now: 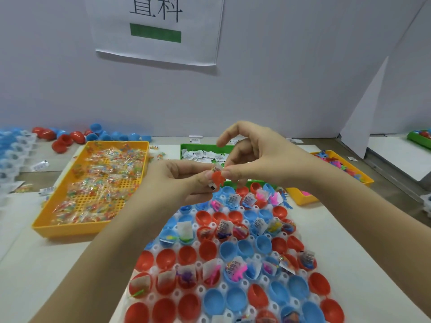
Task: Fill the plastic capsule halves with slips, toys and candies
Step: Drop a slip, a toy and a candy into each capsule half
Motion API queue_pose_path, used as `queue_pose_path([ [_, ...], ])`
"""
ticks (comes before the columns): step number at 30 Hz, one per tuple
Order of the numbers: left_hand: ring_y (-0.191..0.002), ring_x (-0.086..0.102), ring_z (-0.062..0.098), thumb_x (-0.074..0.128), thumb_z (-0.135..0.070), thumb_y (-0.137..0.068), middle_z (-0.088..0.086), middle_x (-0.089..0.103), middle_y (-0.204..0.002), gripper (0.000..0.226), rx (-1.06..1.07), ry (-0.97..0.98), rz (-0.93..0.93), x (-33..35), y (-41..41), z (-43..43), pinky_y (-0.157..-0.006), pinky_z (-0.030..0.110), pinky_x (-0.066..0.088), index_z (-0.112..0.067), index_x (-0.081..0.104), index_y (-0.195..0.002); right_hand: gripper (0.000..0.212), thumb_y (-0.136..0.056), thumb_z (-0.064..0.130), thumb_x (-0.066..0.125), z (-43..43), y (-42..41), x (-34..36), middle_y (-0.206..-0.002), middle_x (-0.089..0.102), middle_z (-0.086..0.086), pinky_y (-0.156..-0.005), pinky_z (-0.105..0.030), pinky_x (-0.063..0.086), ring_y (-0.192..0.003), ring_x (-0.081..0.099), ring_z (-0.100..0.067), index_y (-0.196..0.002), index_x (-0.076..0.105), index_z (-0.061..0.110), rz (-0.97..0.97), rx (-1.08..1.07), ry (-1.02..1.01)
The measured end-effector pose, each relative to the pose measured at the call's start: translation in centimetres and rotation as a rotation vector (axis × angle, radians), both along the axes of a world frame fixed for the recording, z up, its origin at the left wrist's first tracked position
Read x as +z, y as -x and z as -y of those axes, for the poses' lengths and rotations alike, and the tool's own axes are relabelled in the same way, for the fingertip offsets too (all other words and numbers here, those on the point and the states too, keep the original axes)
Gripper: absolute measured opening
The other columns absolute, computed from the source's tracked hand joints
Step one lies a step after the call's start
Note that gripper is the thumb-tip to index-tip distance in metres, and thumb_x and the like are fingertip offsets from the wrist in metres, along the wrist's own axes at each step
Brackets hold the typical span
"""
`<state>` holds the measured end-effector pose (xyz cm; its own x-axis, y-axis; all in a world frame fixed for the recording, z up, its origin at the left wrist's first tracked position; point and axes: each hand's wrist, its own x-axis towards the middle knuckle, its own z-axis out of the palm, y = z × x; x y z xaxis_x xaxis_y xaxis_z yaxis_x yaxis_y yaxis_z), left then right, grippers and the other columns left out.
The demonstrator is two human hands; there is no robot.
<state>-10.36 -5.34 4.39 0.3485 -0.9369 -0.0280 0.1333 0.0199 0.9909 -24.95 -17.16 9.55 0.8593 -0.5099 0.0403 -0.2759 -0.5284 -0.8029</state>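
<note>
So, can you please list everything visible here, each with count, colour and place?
capsule halves: dozens, red and blue, in the white holder tray, near centre; some filled, some empty
loose capsule halves: about a dozen, red and blue, far left by the wall
orange tray: one, left, holding clear candy packets
green tray: one, behind the hands, holding white paper slips
yellow tray: one, right, holding pink and blue toys
paper sign: one, white with a green bar, on the wall
red toy: one, with a white slip, pinched between both hands
left hand: above the holder tray
right hand: beside it, index finger raised
</note>
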Motion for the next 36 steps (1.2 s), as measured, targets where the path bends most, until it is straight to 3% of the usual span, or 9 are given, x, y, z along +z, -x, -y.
queue_pose_path([
  [7,-0.082,0.075,0.026,0.071,-0.021,-0.066,0.02,0.075,-0.09,0.028,-0.156,-0.034,-0.139,0.5,-0.2,-0.4,-0.061,0.023,0.059,-0.007,0.079,-0.089,0.038,-0.077,0.009,0.077,-0.5,0.0,0.7,-0.077,0.072,-0.006,-0.06,-0.025,0.055,-0.062,0.068,-0.015,-0.103,0.054,0.023,-0.033,-0.013,-0.024],
  [12,-0.077,0.075,0.03,0.073,-0.024,-0.056,0.024,0.074,-0.085,0.041,-0.103,-0.038,-0.261,0.9,0.5,-0.4,-0.058,0.027,0.06,0.002,0.074,-0.087,0.03,-0.078,0.002,0.075,-1.0,0.3,1.3,-0.077,0.07,-0.012,-0.058,-0.026,0.057,-0.06,0.067,-0.016,-0.099,0.058,0.017,-0.022,-0.043,-0.045],
  [18,-0.077,0.075,0.018,0.07,0.0,-0.08,0.01,0.077,-0.081,0.018,0.038,0.059,0.093,0.6,2.8,-1.3,-0.065,0.02,0.059,-0.012,0.073,-0.094,0.021,-0.085,0.009,0.07,-2.5,1.0,0.9,-0.081,0.062,-0.006,-0.062,-0.027,0.059,-0.069,0.063,-0.011,-0.102,0.062,0.018,-0.067,-0.091,0.005],
  [23,-0.065,0.073,0.007,0.079,-0.005,-0.073,-0.003,0.076,-0.073,0.024,0.131,0.13,0.275,0.8,4.0,-3.3,-0.059,0.016,0.056,-0.021,0.072,-0.09,0.014,-0.086,0.011,0.069,-4.4,2.7,-0.3,-0.095,0.073,-0.013,-0.063,-0.028,0.06,-0.084,0.071,-0.022,-0.1,0.069,0.012,0.035,-0.107,-0.098],
  [27,-0.063,0.074,0.015,0.081,-0.015,-0.054,0.005,0.075,-0.069,0.029,0.105,0.076,0.183,0.0,4.7,-5.4,-0.057,0.022,0.058,-0.013,0.072,-0.081,0.018,-0.081,0.01,0.074,-6.0,4.2,-1.6,-0.089,0.074,-0.014,-0.06,-0.024,0.057,-0.076,0.072,-0.018,-0.098,0.072,0.004,0.074,-0.088,-0.166],
  [31,-0.065,0.074,0.017,0.081,-0.019,-0.046,0.007,0.076,-0.072,0.023,0.037,0.069,0.036,-1.2,5.9,-7.2,-0.057,0.021,0.057,-0.017,0.079,-0.07,0.006,-0.08,0.006,0.073,-7.4,6.0,-3.3,-0.077,0.073,-0.011,-0.06,-0.025,0.057,-0.068,0.071,-0.017,-0.086,0.072,0.007,0.12,-0.06,-0.296],
  [36,-0.072,0.075,0.021,0.079,-0.026,-0.052,0.01,0.077,-0.079,0.028,-0.041,0.113,0.002,-2.8,7.7,-8.9,-0.059,0.022,0.058,-0.022,0.081,-0.079,0.008,-0.071,0.015,0.075,-8.9,8.7,-4.8,-0.074,0.073,-0.007,-0.059,-0.024,0.056,-0.068,0.071,-0.019,-0.078,0.073,0.015,0.169,-0.03,-0.426],
])
